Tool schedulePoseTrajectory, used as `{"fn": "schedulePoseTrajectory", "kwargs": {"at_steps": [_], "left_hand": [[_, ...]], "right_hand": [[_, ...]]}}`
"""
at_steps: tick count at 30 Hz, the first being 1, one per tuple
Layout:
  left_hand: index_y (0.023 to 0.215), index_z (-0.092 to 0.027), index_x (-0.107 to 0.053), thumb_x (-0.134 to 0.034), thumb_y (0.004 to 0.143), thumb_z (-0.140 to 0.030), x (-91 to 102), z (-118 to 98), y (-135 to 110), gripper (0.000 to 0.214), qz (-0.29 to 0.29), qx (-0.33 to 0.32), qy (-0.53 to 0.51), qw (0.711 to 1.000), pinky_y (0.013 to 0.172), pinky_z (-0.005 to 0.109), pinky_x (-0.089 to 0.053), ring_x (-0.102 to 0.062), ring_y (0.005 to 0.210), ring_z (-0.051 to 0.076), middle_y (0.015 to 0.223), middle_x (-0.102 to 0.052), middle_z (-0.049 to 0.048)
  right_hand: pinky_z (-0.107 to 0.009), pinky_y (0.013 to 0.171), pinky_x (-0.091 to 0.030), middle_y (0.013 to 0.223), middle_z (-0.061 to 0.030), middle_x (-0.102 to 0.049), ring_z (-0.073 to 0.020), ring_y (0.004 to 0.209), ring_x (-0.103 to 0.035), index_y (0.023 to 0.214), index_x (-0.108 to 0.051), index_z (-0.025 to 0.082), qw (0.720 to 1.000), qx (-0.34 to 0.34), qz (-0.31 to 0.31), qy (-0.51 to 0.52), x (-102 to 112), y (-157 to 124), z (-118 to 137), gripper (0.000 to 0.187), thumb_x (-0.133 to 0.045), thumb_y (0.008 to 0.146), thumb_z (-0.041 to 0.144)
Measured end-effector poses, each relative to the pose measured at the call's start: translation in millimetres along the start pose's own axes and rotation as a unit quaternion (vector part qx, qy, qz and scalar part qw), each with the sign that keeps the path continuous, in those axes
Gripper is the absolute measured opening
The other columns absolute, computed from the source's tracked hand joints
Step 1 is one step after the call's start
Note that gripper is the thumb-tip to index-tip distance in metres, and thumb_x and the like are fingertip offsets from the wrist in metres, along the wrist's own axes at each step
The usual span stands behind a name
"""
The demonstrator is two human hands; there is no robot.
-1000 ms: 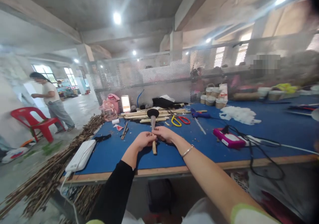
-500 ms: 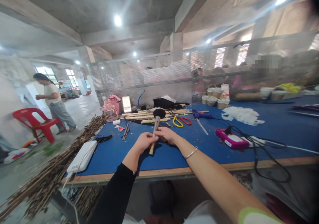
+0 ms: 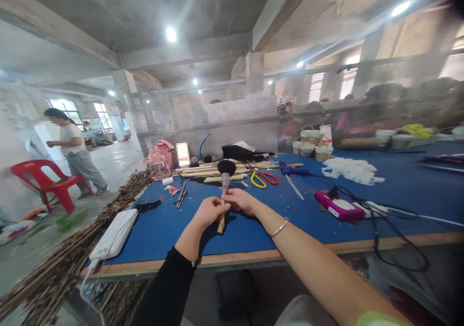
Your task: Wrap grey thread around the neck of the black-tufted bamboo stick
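A brush [image 3: 225, 178] with a round black head, grey ferrule and wooden handle stands nearly upright over the blue table [image 3: 253, 219]. My left hand [image 3: 209, 211], in a black sleeve, is closed round the handle. My right hand [image 3: 242, 200], with a silver bangle at the wrist, pinches the handle just above the left hand. The handle's wooden end pokes out below my left hand.
Bamboo sticks [image 3: 221, 169], yellow scissors [image 3: 256, 179], red scissors [image 3: 268, 177] and a blue glue gun [image 3: 292, 170] lie behind the brush. A pink device [image 3: 339, 207] with black cables sits right, a white power bank [image 3: 114, 227] left. Twig bundles [image 3: 72, 258] lean off the left edge. A person [image 3: 74, 152] stands by a red chair [image 3: 43, 181].
The brush swayed to the right half a second ago and is back nearly upright. Both hands stay on the handle. The view has shifted slightly.
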State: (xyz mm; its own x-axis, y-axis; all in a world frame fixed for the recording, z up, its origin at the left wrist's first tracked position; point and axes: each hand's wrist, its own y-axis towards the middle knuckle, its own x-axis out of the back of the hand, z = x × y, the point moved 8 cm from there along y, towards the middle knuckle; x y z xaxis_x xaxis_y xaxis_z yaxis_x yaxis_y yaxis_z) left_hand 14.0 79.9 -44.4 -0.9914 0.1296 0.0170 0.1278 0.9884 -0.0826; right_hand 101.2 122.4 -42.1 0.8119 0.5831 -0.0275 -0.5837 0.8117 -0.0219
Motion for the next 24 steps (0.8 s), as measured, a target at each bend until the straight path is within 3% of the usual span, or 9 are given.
{"fn": "schedulePoseTrajectory", "kwargs": {"at_steps": [9, 17, 21, 24], "left_hand": [[0.08, -0.011, -0.058, -0.067, 0.068, -0.042, -9.7, -0.7, -5.7, 0.034, 0.074, 0.034, -0.022, 0.996, 0.064, 0.027, -0.048, -0.062, 0.068, 0.015, 0.08, -0.065, 0.0104], [0.071, -0.013, -0.054, -0.075, 0.058, -0.04, 6.6, -6.0, -1.4, 0.036, -0.02, -0.028, 0.047, 0.998, 0.045, 0.018, -0.036, -0.045, 0.045, 0.006, 0.053, -0.052, -0.0043], [0.063, -0.012, -0.055, -0.077, 0.055, -0.038, 5.0, -6.4, -3.0, 0.035, 0.002, -0.023, 0.047, 0.999, 0.044, 0.018, -0.035, -0.042, 0.041, 0.005, 0.047, -0.05, -0.0043], [0.068, -0.011, -0.058, -0.072, 0.06, -0.043, -1.9, -4.8, -5.9, 0.036, 0.042, -0.001, 0.021, 0.999, 0.054, 0.022, -0.043, -0.054, 0.052, 0.01, 0.058, -0.06, 0.002]], "right_hand": [[-0.018, 0.031, -0.008, 0.041, 0.0118, -0.033, -0.0014, 0.031, -0.017, 0.075, -0.048, 0.016, 1.0, 0.006, 0.025, 0.002, -4.9, -2.6, 3.7, 0.034, -0.067, 0.066, 0.043], [-0.019, 0.031, -0.008, 0.038, 0.0124, -0.029, -0.0022, 0.03, -0.016, 0.073, -0.048, 0.017, 1.0, 0.015, 0.006, -0.003, -0.6, 0.5, 0.4, 0.032, -0.067, 0.066, 0.041], [-0.019, 0.032, -0.008, 0.038, 0.0122, -0.029, -0.0021, 0.031, -0.017, 0.072, -0.048, 0.016, 1.0, 0.015, 0.002, -0.008, -1.3, 0.1, 0.7, 0.033, -0.067, 0.066, 0.043], [-0.019, 0.032, -0.009, 0.039, 0.0128, -0.028, -0.0021, 0.031, -0.016, 0.072, -0.046, 0.018, 1.0, 0.006, 0.003, -0.006, -2.3, -0.4, 0.7, 0.036, -0.067, 0.065, 0.045]]}}
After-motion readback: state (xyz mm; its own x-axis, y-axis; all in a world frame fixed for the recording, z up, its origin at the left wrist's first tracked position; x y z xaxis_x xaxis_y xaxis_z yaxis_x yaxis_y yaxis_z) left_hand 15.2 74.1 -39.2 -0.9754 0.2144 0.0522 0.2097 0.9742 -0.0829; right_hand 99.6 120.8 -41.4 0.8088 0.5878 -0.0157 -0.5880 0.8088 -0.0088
